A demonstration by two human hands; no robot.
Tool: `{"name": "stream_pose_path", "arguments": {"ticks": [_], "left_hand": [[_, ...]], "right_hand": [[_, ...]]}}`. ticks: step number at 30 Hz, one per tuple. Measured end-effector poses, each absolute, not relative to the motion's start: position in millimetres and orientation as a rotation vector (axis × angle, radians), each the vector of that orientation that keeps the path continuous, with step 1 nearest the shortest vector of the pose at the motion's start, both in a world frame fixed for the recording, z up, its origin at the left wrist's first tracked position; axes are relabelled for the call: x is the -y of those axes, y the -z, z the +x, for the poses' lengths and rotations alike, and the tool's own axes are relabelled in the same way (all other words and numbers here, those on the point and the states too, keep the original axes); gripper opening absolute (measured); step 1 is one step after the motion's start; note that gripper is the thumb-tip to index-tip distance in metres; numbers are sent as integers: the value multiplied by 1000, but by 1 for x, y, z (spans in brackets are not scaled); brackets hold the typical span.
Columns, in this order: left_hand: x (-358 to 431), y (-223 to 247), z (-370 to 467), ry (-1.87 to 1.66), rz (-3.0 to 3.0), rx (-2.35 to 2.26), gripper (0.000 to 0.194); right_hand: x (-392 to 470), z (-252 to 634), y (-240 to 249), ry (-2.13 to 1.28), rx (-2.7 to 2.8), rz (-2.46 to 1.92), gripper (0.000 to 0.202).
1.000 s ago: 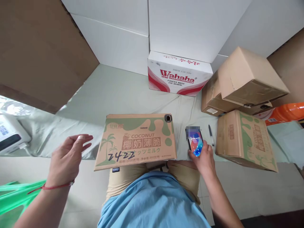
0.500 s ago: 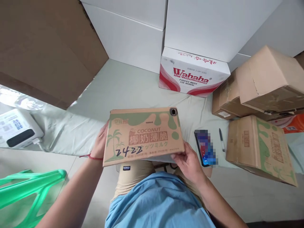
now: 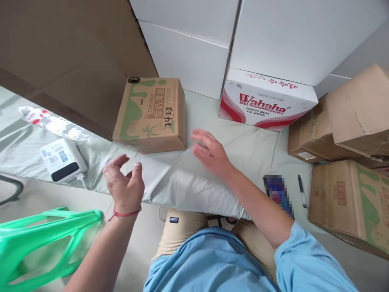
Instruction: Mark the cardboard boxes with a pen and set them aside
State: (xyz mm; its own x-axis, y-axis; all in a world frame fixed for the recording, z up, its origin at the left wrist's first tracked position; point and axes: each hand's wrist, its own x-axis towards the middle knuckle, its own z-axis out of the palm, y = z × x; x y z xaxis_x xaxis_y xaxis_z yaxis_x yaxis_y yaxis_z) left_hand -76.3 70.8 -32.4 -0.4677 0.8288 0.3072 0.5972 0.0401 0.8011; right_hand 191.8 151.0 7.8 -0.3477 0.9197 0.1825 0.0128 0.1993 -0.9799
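A brown and green coconut carton (image 3: 152,113), marked 2422, rests on the cloth-covered table (image 3: 209,121) beside a large brown box. Just below its lower left corner is my left hand (image 3: 124,182), fingers apart and curved, holding nothing. My right hand (image 3: 211,154) is a little to the right of the carton, slightly blurred, with its fingers spread and nothing in them. Neither hand appears to touch the carton.
A large brown box (image 3: 75,52) stands at the back left. Near it lie a plastic bottle (image 3: 57,121) and a white power bank (image 3: 62,158). A Wahaha box (image 3: 264,101), phone (image 3: 278,192), pen (image 3: 302,190) and several cartons are rightward. A green stool (image 3: 18,239) stands lower left.
The coconut carton went from between my hands to the back left of the table, turned round. Both hands have let go of it. The view has shifted left.
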Motion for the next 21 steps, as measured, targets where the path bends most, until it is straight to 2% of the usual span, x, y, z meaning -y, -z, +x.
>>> {"name": "stream_pose_path", "arguments": {"ticks": [2,5,7,8,11,13,18,21], "left_hand": [[-68,37,-71,-1345,1656,-2061,21],[-83,41,-63,-1131,1884,-1788,20],[-104,40,-63,-1033,1864,-1791,18],[-115,39,-64,-1033,1787,-1879,22],[-140,34,-71,-1120,1529,-2143,53],[-143,32,-72,-1106,1394,-2265,62],[-105,35,-46,-876,1427,-2186,36],[-76,43,-33,-810,1518,-2132,34]], "right_hand": [[-121,212,-11,-1280,1652,-976,41],[-76,256,-12,-1211,1676,-1191,32],[-46,287,-13,-1120,1625,-1353,29],[-31,302,-13,-1070,1585,-1430,28],[21,342,-20,-912,1440,-1633,29],[57,367,-28,-777,1326,-1753,29],[113,438,-60,-285,915,-1906,33],[124,498,-78,-49,811,-1966,44]]}}
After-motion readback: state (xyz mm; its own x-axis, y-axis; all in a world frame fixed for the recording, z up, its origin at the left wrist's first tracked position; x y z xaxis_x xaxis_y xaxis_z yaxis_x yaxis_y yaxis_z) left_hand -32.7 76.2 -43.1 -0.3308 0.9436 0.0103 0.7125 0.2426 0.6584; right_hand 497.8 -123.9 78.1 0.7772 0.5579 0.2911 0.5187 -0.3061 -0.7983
